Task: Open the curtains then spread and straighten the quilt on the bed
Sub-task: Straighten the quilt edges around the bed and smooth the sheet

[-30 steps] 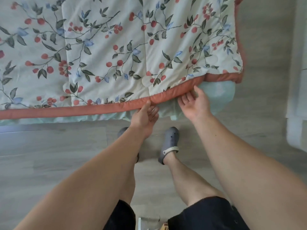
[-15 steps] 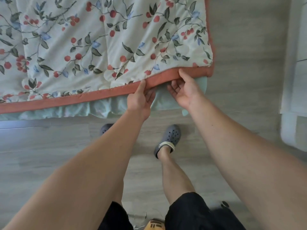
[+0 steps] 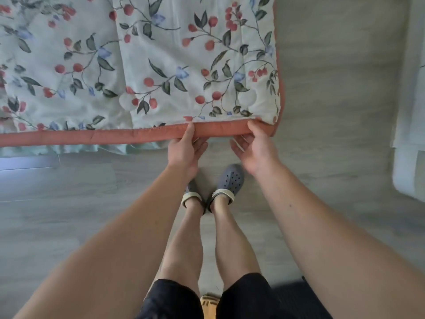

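The quilt [image 3: 161, 65], white with red berries, green leaves and a terracotta border, lies spread over the bed and fills the upper left of the head view. Its near edge runs straight across, ending in a corner at the right. My left hand [image 3: 186, 149] pinches the terracotta border, thumb on top and fingers underneath. My right hand [image 3: 255, 146] pinches the same border a little further right, close to the corner. A pale green sheet [image 3: 103, 148] peeks out below the border on the left.
Grey wood-look floor [image 3: 333, 88] lies beside and in front of the bed. My feet in grey clogs [image 3: 230, 180] stand just under the hands. A white piece of furniture [image 3: 409, 134] stands at the right edge.
The quilt's near edge and corner have been pulled toward me and now hang level. Both hands still pinch the border, spread slightly wider apart. My feet have come together.
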`<state>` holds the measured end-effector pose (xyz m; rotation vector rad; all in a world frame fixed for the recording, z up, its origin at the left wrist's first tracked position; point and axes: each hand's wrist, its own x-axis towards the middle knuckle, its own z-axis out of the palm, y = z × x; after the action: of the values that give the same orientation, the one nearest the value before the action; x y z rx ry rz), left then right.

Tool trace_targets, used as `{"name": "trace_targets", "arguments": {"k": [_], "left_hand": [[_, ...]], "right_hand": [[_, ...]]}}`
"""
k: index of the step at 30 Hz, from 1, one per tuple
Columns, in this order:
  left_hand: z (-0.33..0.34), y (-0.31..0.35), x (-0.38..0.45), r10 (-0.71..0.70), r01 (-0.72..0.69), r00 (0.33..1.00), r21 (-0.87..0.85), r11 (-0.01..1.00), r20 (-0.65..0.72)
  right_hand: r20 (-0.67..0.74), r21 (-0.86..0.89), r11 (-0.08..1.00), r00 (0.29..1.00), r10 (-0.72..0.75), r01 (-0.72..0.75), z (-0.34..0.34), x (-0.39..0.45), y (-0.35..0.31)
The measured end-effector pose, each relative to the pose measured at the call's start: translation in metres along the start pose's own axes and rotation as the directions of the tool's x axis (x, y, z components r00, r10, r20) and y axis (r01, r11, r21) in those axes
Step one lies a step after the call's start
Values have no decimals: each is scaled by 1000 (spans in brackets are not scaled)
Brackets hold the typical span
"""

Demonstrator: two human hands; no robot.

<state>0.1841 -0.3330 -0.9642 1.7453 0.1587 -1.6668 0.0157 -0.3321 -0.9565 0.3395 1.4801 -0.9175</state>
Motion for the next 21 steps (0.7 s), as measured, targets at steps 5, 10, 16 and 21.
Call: {"name": "trace_targets", "arguments": {"k": [5,10,16,21], "left_hand": [[-7,16,-7,-11,-15,983,137,990,185],[-34,-3,-1,-118,110,993,294,949,10],[-53,-12,26,-164,121,975,-265,957,-147],[-62,-26,45,50,-14,980,186,982,-194]], "right_hand": [[47,-62,982,983,-178,180,13,-1,-35],[-142,-543,828,957,-254,140,-4,9,-5],[-152,-367,927,988,26,-81,-18,43,25],[-163,-453,890,976,-143,55,-26,57,41]]}}
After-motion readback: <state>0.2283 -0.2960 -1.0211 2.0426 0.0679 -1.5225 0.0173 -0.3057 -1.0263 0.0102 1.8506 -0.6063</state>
